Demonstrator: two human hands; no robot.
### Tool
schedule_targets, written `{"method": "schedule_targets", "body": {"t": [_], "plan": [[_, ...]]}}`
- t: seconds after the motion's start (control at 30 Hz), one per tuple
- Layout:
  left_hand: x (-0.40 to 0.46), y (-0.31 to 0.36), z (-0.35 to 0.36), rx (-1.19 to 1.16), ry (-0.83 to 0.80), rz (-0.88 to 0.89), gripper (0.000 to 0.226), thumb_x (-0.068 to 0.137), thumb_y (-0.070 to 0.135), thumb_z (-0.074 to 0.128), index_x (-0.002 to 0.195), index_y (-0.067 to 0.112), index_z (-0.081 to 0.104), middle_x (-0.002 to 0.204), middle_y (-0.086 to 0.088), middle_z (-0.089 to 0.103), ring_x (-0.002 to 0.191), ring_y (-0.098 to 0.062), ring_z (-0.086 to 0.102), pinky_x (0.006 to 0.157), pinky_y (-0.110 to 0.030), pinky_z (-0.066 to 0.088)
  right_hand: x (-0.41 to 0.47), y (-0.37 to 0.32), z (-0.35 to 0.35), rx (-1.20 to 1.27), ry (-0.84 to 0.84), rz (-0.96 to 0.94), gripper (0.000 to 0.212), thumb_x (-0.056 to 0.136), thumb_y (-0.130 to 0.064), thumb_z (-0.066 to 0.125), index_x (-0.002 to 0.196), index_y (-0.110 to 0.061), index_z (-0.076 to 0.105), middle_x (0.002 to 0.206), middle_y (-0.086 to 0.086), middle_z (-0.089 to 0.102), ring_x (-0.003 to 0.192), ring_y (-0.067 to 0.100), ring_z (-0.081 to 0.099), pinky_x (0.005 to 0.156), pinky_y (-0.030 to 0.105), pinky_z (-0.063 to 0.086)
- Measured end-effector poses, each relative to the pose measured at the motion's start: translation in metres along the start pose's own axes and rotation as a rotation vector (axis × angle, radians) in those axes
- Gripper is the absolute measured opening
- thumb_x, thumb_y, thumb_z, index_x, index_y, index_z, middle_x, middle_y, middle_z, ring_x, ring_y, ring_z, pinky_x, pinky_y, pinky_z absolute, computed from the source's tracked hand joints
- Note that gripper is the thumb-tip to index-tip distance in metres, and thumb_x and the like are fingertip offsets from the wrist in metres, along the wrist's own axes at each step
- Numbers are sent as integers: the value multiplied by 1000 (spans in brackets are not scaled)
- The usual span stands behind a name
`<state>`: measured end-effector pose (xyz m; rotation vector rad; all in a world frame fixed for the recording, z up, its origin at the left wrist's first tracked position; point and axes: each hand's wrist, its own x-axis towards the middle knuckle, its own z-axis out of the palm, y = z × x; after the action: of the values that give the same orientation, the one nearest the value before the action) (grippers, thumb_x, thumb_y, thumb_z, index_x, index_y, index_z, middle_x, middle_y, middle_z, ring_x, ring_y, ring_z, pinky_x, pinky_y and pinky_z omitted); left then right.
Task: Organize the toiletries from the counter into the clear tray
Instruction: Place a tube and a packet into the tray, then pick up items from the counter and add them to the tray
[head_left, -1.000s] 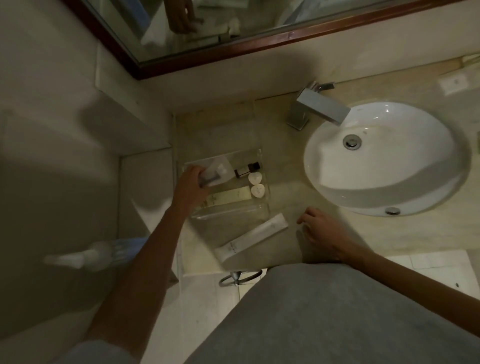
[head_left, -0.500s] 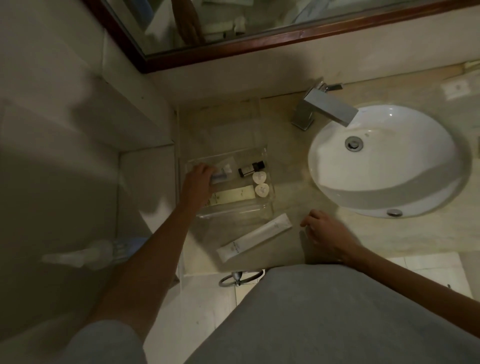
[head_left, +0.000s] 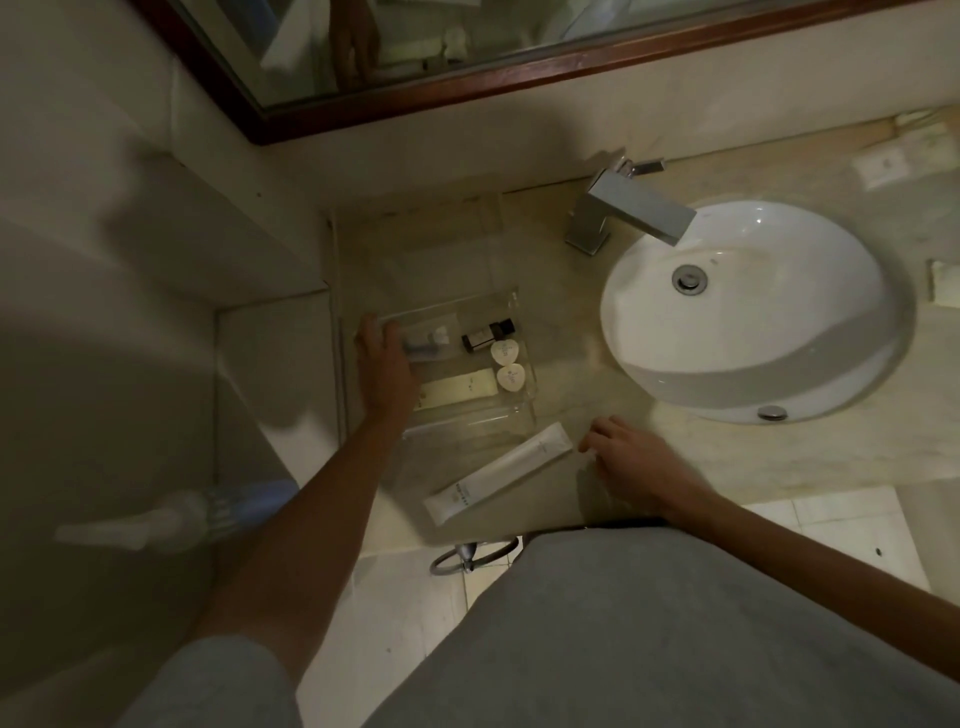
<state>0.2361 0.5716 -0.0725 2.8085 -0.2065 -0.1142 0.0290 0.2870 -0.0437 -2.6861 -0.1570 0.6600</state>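
Tube (head_left: 497, 478) lies on the desk (head_left: 649, 447) just left of the loosely curled, empty right hand (head_left: 636, 465); left hand (head_left: 385, 364), fingers straight, rests in the tray (head_left: 519, 415). Pinch it mid-length and lay it flat inside.

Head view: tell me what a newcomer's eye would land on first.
The white oval sink glows brightest, set in the counter at right under a square steel faucet. Left of it, the clear tray holds small toiletries, with the left hand reaching in. A white tube lies on the counter in front of the tray, beside the right hand.
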Motion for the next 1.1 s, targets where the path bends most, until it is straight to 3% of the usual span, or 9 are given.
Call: {"method": "schedule_targets", "body": {"t": [0.2,0.3,0.37,0.5,0.63,0.8,0.93,1.1], "plan": [[-1,7,11,6,6,-36,45,74,-5,63,116,8,53,133,-17,44,114,-35,49,93,-46,49,7,-2,1,-59,34,-61,31,80,-13,60,110,-13,66,110,7,59,104,28,55,80,42,52],[1,34,5,-66,13,131,37,84,18,60,119,12,55,122,-11,53,106,-27,52,89,-41,47,3,-2,2,-50,57,-61,30,77,-10,61,106,-12,68,107,7,61,101,29,57,76,41,51],[8,51,6,-61,-66,270,37,87,28,61,120,12,58,116,-8,56,101,-23,54,84,-38,48,1,-2,3,-49,43,-46,31,82,-13,59,112,-15,66,113,4,59,107,25,55,80,38,49],[22,65,14,-29,-198,409,25,87,19,66,110,10,66,104,-8,61,94,-28,58,76,-39,48,-1,0,3,-50,12,-41,32,88,-18,54,119,-19,63,120,1,55,114,21,50,88,35,46],[29,67,13,-40,-211,411,24,88,14,63,111,9,67,111,-8,61,101,-26,56,78,-38,48,-3,3,4,-18,34,-21,31,86,-15,56,117,-17,64,119,3,57,112,23,52,87,35,45],[28,71,7,-3,-253,413,27,91,20,61,116,10,64,118,-8,58,111,-26,52,85,-40,48,-10,13,5,27,105,37,28,78,-8,61,105,-15,68,108,4,62,101,26,58,70,39,52],[20,90,2,21,-157,412,40,86,21,61,123,7,57,123,-14,56,113,-33,52,92,-44,46,-12,31,-6,38,210,66,28,76,-8,63,102,-16,69,105,2,62,96,25,59,64,36,51],[-16,152,13,-71,-114,433,61,74,37,62,128,9,53,128,-12,53,116,-30,50,97,-42,42,-27,95,-36,90,332,101,28,78,-11,61,105,-15,67,104,3,61,93,23,57,65,36,51]]}}
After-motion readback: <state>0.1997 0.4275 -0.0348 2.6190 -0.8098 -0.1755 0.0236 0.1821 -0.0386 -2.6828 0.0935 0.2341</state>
